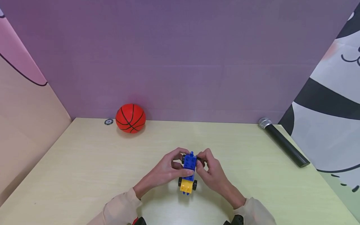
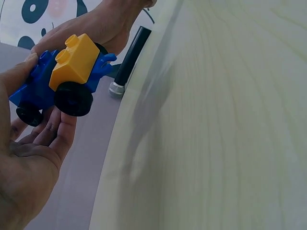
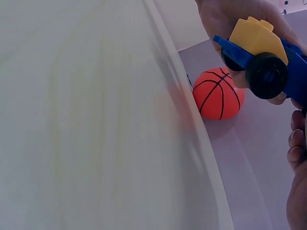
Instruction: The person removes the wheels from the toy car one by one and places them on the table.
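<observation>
Held above the table is a toy car (image 1: 190,163) of blue and yellow building bricks with black wheels (image 2: 74,99). A yellow sloped brick (image 3: 259,37) sits at its end nearest the person, beside a blue hitch-like part (image 2: 102,64). My left hand (image 1: 168,168) grips the car from the left, its thumb lying across the blue studded brick. On the right, my right hand (image 1: 212,172) pinches the car near its far right wheel. That wheel is mostly covered by the fingers.
A red basketball-patterned ball (image 1: 130,118) stands at the table's back left, with a small round dark disc (image 1: 108,122) beside it. A black microphone (image 1: 284,142) lies along the right edge. Printed panels enclose the pale wooden table (image 1: 92,162) at the back and sides.
</observation>
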The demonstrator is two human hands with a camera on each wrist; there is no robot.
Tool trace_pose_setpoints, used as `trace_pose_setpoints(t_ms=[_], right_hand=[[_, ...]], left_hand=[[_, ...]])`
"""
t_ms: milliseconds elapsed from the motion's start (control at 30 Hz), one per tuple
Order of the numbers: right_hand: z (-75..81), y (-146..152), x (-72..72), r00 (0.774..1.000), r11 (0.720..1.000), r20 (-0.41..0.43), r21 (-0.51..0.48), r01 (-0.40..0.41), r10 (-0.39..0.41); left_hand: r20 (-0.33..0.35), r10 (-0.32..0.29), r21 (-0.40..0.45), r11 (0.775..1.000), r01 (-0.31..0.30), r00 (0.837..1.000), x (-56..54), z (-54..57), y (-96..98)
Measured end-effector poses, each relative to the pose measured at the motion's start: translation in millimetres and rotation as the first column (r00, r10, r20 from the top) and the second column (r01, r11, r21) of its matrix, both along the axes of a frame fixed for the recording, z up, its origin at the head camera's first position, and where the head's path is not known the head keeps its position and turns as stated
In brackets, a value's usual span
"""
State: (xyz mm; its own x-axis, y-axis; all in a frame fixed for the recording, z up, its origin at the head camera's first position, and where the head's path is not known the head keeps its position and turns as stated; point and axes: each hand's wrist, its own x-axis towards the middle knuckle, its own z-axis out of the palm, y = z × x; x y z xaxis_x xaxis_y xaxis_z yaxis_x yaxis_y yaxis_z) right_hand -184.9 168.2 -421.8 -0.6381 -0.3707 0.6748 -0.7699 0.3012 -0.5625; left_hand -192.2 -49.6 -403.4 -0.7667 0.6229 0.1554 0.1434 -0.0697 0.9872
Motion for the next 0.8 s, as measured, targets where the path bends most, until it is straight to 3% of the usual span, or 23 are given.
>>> trace_pose_setpoints(t_ms=[267, 533, 800], right_hand=[[0.4, -0.6, 1.9, 0.999, 1.000, 0.035, 0.000, -0.008, 0.008], [-0.2, 1.4, 1.4, 0.980, 0.995, 0.187, -0.085, -0.048, 0.063], [-3.3, 3.1, 0.1, 0.962, 0.988, 0.260, -0.150, -0.044, 0.082]], left_hand=[[-0.004, 0.000, 0.009, 1.000, 0.000, 1.000, 0.9, 1.3, -0.5], [-0.011, 0.022, 0.024, 0.999, -0.022, 1.000, 0.8, 1.2, -0.7], [-0.031, 0.065, -0.002, 0.998, -0.066, 0.997, -0.5, 0.4, -2.7]])
